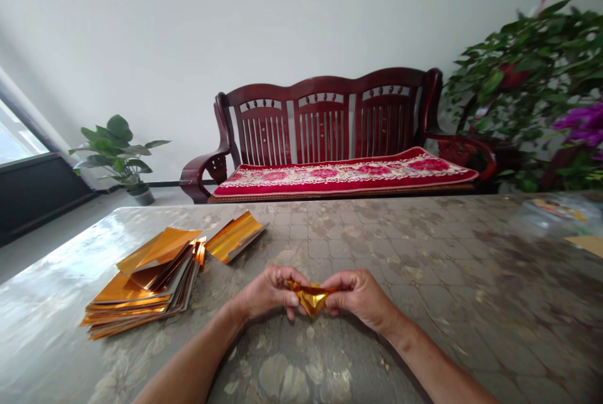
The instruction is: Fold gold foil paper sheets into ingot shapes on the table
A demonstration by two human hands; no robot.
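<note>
Between my two hands is a small folded piece of gold foil paper (313, 301), shiny and pointed at its lower edge. My left hand (274, 291) pinches its left end between thumb and fingers. At the other end, my right hand (357, 296) grips it the same way. Both hands are just above the table in front of me. To the left lies a fanned stack of gold foil paper sheets (136, 291), some showing grey backs. Just right of the stack, a few loose foil sheets (238, 235) lie slightly curled.
The table (405, 247) has a patterned, glossy cover. A clear plastic bag (556, 212) lies at its far right, near a tan piece (586, 245) at the edge. Behind the table stand a dark red wooden bench (323, 121), a potted plant (117, 152) and leafy greenery (527, 65).
</note>
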